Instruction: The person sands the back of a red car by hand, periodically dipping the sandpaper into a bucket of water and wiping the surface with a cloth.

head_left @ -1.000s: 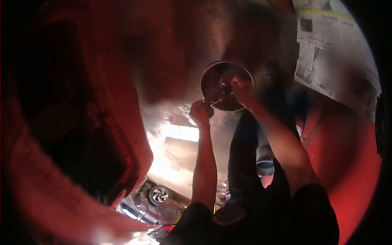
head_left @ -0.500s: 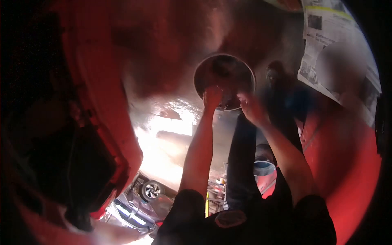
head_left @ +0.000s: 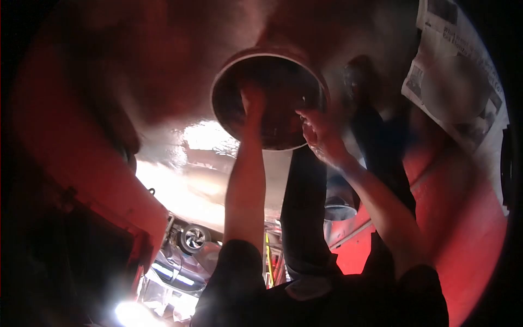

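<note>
A round bucket with a pale rim and dark inside stands on the floor in front of my legs. My left hand reaches down into it. Its fingers are dim and blurred, so whatever it holds or touches cannot be made out. At the bucket's right edge is my right hand, with a wet sheen on the skin. Its index finger stretches over the opening while the other fingers are loosely bent and partly apart. Nothing shows in its grasp. The bucket's contents are too dark to tell.
Red car panels run along the left, and another red panel is at the right. Newspaper sheets cover part of the upper right. A second bucket sits behind my legs. Strong light reflects off the floor.
The bucket appears larger and farther left in view. My left hand has gone deeper into it. My right hand stays near the rim, with its index finger now stretched out.
</note>
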Demonstrator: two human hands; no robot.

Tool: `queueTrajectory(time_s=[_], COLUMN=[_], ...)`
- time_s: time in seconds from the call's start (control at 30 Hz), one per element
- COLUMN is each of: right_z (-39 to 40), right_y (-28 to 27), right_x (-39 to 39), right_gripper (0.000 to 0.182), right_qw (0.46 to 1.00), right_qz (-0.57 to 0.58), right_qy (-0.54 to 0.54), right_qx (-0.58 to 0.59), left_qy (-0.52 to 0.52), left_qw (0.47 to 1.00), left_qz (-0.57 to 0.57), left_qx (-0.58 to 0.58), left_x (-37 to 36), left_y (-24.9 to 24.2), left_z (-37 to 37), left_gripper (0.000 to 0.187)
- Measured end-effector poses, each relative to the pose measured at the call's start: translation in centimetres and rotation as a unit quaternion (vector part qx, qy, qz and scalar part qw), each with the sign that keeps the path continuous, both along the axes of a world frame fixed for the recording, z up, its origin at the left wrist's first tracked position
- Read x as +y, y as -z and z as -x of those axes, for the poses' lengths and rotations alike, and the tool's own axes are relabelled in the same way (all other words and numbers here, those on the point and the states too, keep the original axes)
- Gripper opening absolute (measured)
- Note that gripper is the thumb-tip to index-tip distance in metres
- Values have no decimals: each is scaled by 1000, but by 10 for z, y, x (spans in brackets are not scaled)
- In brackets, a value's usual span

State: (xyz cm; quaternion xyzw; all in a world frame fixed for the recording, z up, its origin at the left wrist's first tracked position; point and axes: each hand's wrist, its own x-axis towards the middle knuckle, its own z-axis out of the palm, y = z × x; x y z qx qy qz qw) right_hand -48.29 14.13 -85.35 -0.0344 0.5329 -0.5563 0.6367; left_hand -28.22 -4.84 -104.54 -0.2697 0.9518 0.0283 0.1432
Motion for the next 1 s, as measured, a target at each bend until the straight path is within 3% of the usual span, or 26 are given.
queueTrajectory(time_s=[0.03, 0.07, 0.1, 0.2, 0.23, 0.3, 0.33, 0.37, 0.47, 0.5, 0.57, 0.6, 0.63, 0.7, 0.73, 0.77, 0.8, 0.83, 0.9, 0.93, 1.0], right_z=[-1, -3, -5, 14, 15, 21, 28, 34, 51, 56, 68, 68, 69, 80, 91, 99, 102, 106, 108, 106, 98], right_y=[1, 3, 5, -32, -33, -42, -54, -79, -165, -192, -244, -261, -276, -317, -344, -387, -433, -476, -536, -551, -596], right_x=[-6, -11, -17, -63, -73, -93, -101, -110, -127, -132, -140, -142, -147, -145, -142, -139, -136, -132, -128, -125, -119], right_gripper=[39, 43, 47, 52, 52, 40, 25, 25, 17, 17, 18, 19, 19, 19, 19, 20, 21, 27, 37, 41, 41], right_qw=[994, 975, 944, 853, 852, 935, 957, 954, 953, 948, 963, 969, 963, 955, 950, 964, 974, 971, 987, 972, 954], right_qz=[-16, -40, -70, -11, -4, 135, 132, 144, 114, 128, 104, 101, 120, 174, 169, 163, 163, 138, 134, 219, 285], right_qy=[-40, -81, -118, -152, -147, -103, -102, -99, -49, -47, -71, -66, -67, -67, -96, -56, -19, 6, 50, 85, 96], right_qx=[100, 204, 299, 500, 502, 310, 237, 243, 277, 287, 240, 217, 230, 229, 244, 201, 155, 193, 78, -24, -13], left_qy=[-88, -303, -495, -516, -513, -548, -545, -541, -570, -561, -564, -539, -472, -464, -451, -472, -438, -406, -486, -464, -396], left_qw=[988, 918, 773, 755, 758, 733, 744, 748, 615, 617, 570, 577, 631, 521, 523, 496, 554, 609, 376, 297, 348], left_qz=[-32, -198, -348, -345, -339, -367, -365, -359, -442, -438, -523, -531, -497, -586, -582, -610, -559, -498, -549, -651, -622], left_qx=[125, 164, 189, 213, 218, 166, 127, 137, 320, 335, 290, 307, 364, 413, 429, 399, 435, 465, 566, 522, 579], left_x=[5, 5, 4, 4, 3, -4, -10, -10, -6, -10, -15, -16, -11, -18, -21, -27, -24, -20, -7, -1, 1], left_y=[-22, -66, -122, -253, -279, -330, -356, -379, -417, -444, -494, -506, -509, -552, -570, -577, -564, -552, -681, -742, -809], left_z=[8, 18, 32, 56, 52, 46, 47, 45, 18, 25, 43, 47, 45, 61, 66, 67, 72, 77, 129, 140, 151], left_gripper=[20, 22, 26, 36, 36, 43, 46, 46, 60, 60, 59, 59, 55, 57, 57, 55, 52, 49, 20, 18, 18])
